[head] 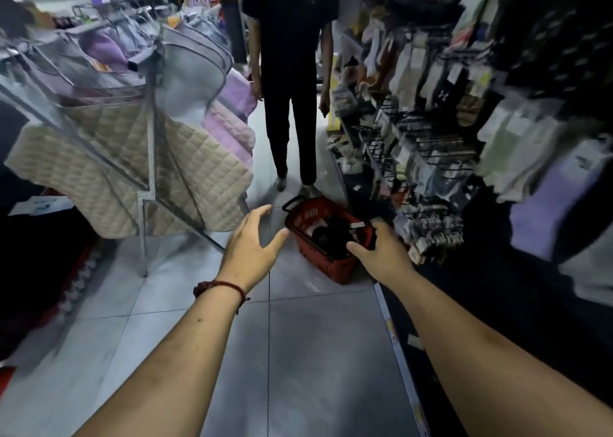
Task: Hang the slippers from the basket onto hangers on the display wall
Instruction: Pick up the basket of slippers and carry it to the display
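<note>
Red basket (326,265) is reached for just past the spread fingers of the left hand (252,242); the grip of the right hand (381,252) cannot be told; a dark slipper (331,234) should be grabbed next.

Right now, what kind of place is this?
Likely a retail shop aisle: packaged socks hung on black wire racks at right, quilted beige and lilac textiles on a metal stand at left, a red plastic shopping basket on the grey tiled floor.
</note>
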`<state>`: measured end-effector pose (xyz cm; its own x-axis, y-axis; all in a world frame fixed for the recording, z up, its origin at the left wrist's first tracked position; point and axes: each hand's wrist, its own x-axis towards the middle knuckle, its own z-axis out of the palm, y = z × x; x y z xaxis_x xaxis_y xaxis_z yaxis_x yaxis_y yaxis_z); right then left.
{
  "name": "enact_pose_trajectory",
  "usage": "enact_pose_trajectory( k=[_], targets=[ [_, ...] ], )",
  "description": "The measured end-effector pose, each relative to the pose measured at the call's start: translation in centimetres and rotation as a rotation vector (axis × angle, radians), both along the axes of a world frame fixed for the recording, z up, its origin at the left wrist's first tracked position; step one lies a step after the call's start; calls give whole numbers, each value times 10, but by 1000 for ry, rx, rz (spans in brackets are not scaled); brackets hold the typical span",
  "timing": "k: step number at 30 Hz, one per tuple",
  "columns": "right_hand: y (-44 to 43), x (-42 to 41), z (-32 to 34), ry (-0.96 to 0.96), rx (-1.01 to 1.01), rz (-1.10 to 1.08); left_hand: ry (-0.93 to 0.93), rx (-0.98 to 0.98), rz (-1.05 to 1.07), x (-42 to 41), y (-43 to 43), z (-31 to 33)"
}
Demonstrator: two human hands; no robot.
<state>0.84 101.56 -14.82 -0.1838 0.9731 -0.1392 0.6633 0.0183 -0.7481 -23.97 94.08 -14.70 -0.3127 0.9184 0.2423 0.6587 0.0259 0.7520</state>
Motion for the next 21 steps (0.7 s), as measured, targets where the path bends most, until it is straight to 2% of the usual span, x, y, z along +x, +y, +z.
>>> enact_pose_trajectory(
  k=[4, 8, 14, 21],
  targets=[
    [100, -33, -18, -32, -37, -7, -59, -45, 41, -33, 99, -19],
    [190, -65, -55, -12, -105, -65, -78, -117, -24, -74, 198, -51],
    [302, -98, -121, 45, -257, -280, -160, -267, -116, -130, 355, -120],
    [394, -108, -193, 158, -376, -548, -67, -520, -233, -175, 502, -178]
  ],
)
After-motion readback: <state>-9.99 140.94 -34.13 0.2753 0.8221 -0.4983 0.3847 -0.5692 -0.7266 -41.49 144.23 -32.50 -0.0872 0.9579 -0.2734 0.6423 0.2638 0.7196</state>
